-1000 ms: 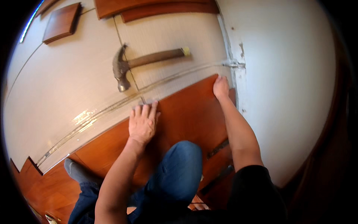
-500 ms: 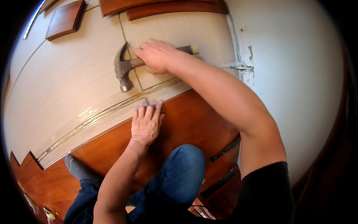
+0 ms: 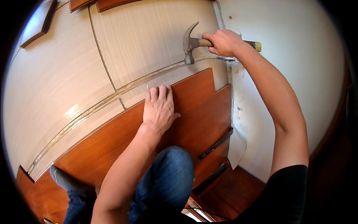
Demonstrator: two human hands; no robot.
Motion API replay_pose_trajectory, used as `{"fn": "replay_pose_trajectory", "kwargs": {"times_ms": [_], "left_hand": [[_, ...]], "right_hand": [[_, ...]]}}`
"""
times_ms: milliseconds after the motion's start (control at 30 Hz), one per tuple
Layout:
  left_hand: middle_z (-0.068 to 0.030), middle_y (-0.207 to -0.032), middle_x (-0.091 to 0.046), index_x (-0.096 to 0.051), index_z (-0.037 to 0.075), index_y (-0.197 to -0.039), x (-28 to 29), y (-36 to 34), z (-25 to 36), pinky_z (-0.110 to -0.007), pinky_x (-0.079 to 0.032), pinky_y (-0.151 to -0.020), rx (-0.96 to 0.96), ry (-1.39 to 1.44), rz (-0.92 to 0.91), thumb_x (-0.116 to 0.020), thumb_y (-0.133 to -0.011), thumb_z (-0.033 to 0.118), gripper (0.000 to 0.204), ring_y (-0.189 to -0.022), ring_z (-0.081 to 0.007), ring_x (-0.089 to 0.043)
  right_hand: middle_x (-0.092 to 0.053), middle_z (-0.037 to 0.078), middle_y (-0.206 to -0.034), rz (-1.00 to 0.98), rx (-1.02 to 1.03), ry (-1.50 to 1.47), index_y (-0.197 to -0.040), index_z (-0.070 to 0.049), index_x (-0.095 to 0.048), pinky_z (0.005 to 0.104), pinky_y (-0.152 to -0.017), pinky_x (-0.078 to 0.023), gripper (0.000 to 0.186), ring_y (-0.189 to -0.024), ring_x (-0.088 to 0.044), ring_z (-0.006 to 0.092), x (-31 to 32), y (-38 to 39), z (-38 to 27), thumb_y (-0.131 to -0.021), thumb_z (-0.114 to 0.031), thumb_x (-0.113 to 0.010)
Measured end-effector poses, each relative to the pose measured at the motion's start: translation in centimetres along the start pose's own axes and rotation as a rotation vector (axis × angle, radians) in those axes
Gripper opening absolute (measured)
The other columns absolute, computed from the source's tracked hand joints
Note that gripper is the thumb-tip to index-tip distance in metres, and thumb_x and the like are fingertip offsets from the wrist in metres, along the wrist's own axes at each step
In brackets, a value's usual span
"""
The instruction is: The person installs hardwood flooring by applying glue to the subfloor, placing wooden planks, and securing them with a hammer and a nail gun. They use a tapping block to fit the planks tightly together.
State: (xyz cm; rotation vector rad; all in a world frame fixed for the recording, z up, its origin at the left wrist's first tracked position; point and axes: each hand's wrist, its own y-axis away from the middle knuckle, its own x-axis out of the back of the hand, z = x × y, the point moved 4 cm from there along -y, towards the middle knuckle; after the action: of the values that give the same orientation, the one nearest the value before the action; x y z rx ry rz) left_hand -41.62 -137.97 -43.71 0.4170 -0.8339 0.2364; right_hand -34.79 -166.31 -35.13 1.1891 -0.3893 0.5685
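My right hand is wrapped round the wooden handle of a claw hammer, raised near the wall with its steel head down and claw up. The handle's yellowish end sticks out past my wrist. My left hand lies palm down on a reddish-brown wood floorboard, thumb apart, with its fingertips at the board's far edge. Beyond that edge runs a pale tiled floor with a groove across it. Whatever may be under my left fingertips is hidden.
A white wall with chipped patches rises at the right. Loose boards lie at the far left and along the top. A dark slot shows between boards near the wall. My jeans-covered knee and sock-covered foot rest on the laid boards.
My right hand has carried the hammer right, toward the wall. My left hand has shifted right along the board's edge. The view has swung right, showing more of the boards by the wall.
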Motion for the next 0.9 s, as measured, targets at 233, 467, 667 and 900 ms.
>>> {"fn": "replay_pose_trajectory", "kwargs": {"times_ms": [233, 467, 667, 900], "left_hand": [[-0.0152, -0.139, -0.042, -0.037, -0.004, -0.153, -0.4, 0.4, 0.9, -0.047, -0.035, -0.107, 0.028, -0.139, 0.005, -0.086, -0.069, 0.063, 0.118, -0.126, -0.0325, -0.041], [-0.0151, -0.143, -0.040, -0.035, -0.004, -0.155, -1.0, 0.5, 0.8, -0.048, -0.033, -0.112, 0.062, -0.127, -0.007, -0.085, -0.070, 0.061, 0.119, -0.133, -0.0337, -0.039], [-0.0155, -0.146, -0.040, -0.034, -0.003, -0.157, -0.9, 0.5, 0.7, -0.049, -0.032, -0.113, 0.059, -0.128, -0.041, -0.083, -0.073, 0.063, 0.117, -0.135, -0.0342, -0.038], [-0.0154, -0.147, -0.039, -0.033, -0.003, -0.158, -0.6, 0.7, 0.7, -0.050, -0.032, -0.114, 0.060, -0.127, -0.036, -0.083, -0.074, 0.063, 0.118, -0.136, -0.0344, -0.037]], "right_hand": [[-0.075, 0.018, -0.102, -0.071, 0.081, -0.022, -0.132, -0.017, -0.059, 0.0525, -0.084, -0.057, 0.041, -0.098, -0.070, 0.0415, -4.5, -0.2, -1.4, -0.094, -0.029, -0.069], [-0.075, 0.017, -0.103, 0.061, 0.093, -0.049, -0.132, -0.017, -0.057, 0.0526, -0.085, -0.057, 0.041, -0.097, -0.070, 0.0411, -3.8, -1.4, -0.4, -0.094, -0.028, -0.069], [-0.075, 0.015, -0.101, -0.041, 0.197, 0.035, -0.123, -0.014, -0.056, 0.0529, -0.082, -0.056, 0.034, -0.096, -0.070, 0.0401, -4.1, -0.7, -2.6, -0.096, -0.028, -0.069], [-0.073, 0.012, -0.099, 0.082, 0.211, 0.039, -0.123, -0.016, -0.055, 0.0515, -0.078, -0.055, 0.035, -0.092, -0.069, 0.0387, -3.1, -1.3, -1.9, -0.094, -0.026, -0.071]]}}
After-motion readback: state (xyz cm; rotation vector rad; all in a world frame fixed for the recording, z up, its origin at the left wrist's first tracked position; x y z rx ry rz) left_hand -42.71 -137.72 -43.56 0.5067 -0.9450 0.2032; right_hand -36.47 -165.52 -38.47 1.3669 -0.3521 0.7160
